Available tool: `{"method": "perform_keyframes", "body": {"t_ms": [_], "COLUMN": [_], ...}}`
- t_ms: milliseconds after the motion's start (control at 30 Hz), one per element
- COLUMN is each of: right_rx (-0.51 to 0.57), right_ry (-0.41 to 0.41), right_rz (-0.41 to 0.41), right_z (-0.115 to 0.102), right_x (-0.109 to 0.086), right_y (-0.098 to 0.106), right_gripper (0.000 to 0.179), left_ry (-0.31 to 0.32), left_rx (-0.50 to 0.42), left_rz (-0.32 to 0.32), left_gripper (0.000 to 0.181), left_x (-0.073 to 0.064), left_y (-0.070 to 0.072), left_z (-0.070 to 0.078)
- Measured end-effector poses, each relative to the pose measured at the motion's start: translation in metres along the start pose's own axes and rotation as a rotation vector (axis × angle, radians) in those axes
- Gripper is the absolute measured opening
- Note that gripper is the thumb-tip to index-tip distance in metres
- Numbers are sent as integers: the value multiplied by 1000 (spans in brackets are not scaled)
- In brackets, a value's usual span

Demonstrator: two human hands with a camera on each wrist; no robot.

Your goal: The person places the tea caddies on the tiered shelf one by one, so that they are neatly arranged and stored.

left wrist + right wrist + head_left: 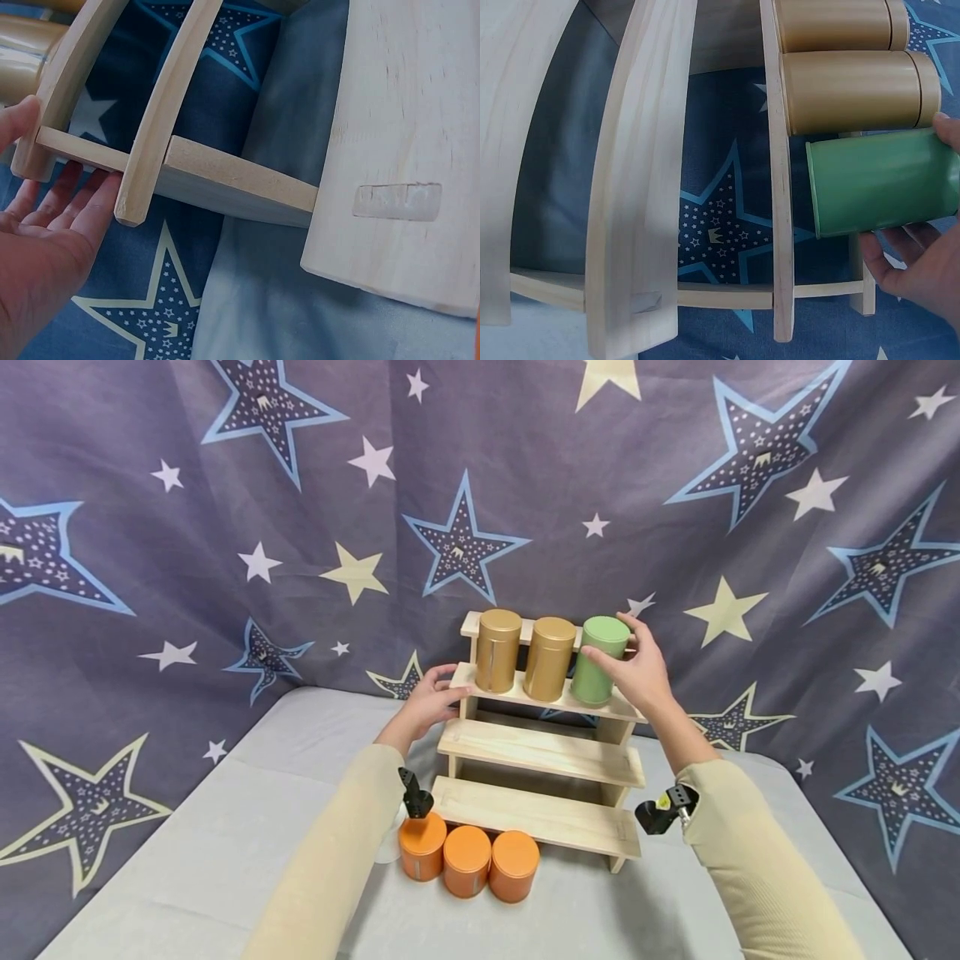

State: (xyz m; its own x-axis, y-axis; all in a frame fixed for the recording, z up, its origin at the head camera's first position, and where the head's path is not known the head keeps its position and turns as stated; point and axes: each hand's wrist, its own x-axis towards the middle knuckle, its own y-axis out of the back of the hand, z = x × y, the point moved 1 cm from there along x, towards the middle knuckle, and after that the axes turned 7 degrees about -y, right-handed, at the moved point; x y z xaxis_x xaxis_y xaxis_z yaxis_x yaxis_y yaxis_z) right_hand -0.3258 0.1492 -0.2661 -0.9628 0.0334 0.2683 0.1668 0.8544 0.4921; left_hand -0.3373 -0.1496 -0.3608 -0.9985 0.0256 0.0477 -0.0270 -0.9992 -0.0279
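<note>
My right hand [643,670] grips a green canister [594,677] at the right end of the top tier of a wooden stepped rack [540,750]. Thumb and fingers sit on opposite sides of it. In the right wrist view a small gap shows between the base of the green canister [885,184] and the shelf board [780,210]. Two gold canisters [498,652] [550,660] stand upright to its left. At the rack's left end my left hand [426,703] holds the top tier, thumb at the board's edge and fingers below it in the left wrist view.
Three orange canisters [422,847] [467,862] [513,867] stand in a row before the rack's lower left. A whitish round item [388,845] is partly hidden by the left sleeve. Star-patterned cloth [465,543] hangs close behind the rack. Pale cloth [247,827] covers the table.
</note>
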Motion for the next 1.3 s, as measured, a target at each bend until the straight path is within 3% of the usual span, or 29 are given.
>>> {"method": "perform_keyframes", "body": {"t_ms": [800, 1300], "right_rx": [10, 90], "right_ry": [-44, -48], "right_rz": [16, -28], "right_z": [12, 17], "right_x": [6, -3], "right_y": [-13, -4], "right_gripper": [82, 87], "left_ry": [-4, -1], "left_rx": [-9, -4], "left_rz": [-2, -3], "left_gripper": [64, 65], "left_x": [-1, 0], "left_y": [0, 0], "left_z": [1, 0]}}
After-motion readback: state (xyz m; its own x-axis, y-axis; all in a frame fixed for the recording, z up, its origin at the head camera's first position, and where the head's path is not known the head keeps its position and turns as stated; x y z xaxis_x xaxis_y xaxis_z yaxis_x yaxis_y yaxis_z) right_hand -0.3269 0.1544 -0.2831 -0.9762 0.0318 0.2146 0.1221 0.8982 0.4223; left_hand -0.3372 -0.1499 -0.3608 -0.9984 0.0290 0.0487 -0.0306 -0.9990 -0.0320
